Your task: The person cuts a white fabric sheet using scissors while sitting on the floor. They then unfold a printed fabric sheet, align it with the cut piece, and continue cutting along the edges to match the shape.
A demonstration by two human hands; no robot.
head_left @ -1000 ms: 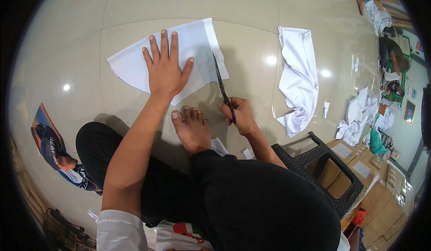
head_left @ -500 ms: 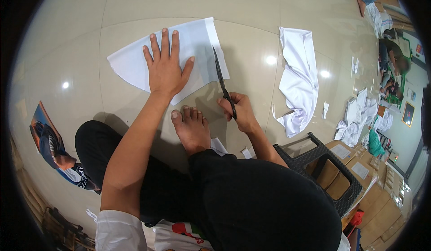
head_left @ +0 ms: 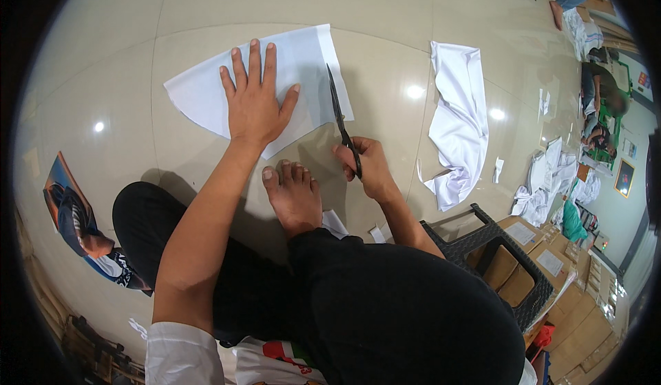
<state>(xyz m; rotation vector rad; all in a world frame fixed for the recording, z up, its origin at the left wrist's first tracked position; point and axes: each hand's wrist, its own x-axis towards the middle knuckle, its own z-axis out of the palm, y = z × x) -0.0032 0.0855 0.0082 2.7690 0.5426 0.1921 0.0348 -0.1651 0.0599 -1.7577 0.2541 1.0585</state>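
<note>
A flat piece of white cloth (head_left: 303, 61) lies on the tiled floor in front of me, its left end tapering to a point. My left hand (head_left: 258, 106) presses down on it, fingers spread, thumb out to the right. Dark scissors (head_left: 336, 99) are in my right hand (head_left: 372, 168), which grips the handles just below the cloth's lower right corner. Their blades reach up over the right part of the cloth and look closed or nearly so. My bare foot (head_left: 292, 199) rests on the floor just below the cloth.
To the right lies another crumpled white cloth (head_left: 458, 123). A black plastic stool (head_left: 509, 275) stands at lower right beside cardboard boxes (head_left: 571, 309). White cloth heaps (head_left: 547, 185) lie farther right, near other people seated at the edge. Small white scraps (head_left: 379, 233) lie by my foot.
My right hand and the scissors have shifted slightly upward, so the blade tips reach a little farther up the cloth. My left hand stays in place.
</note>
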